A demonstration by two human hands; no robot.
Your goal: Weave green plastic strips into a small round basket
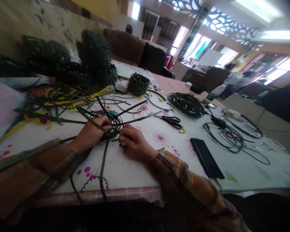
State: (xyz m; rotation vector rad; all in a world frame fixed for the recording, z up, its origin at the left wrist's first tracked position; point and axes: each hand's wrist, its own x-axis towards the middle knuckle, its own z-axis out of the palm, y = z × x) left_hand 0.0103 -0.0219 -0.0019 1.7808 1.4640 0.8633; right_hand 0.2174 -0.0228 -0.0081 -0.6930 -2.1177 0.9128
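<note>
A round woven base (116, 123) of dark green flat strips lies on the table, with long strips (103, 164) spreading out from it on several sides. My left hand (93, 132) rests over its left part, thumb and fingers closed on the weave. Close to its right edge, my right hand (135, 141) is curled with fingers pressed together on a thin dark green strip, whose tip shows by the wrist. My fingers partly cover the weave. Black-handled scissors (171, 121) lie beyond my right hand.
A small woven basket (138, 84) stands at the back, with larger green baskets (94, 54) to its left. Loose green and yellow strips (62, 98) are heaped at left. Rightward lie a strip coil (187, 104), a black phone (206, 158) and a looped cable (232, 138).
</note>
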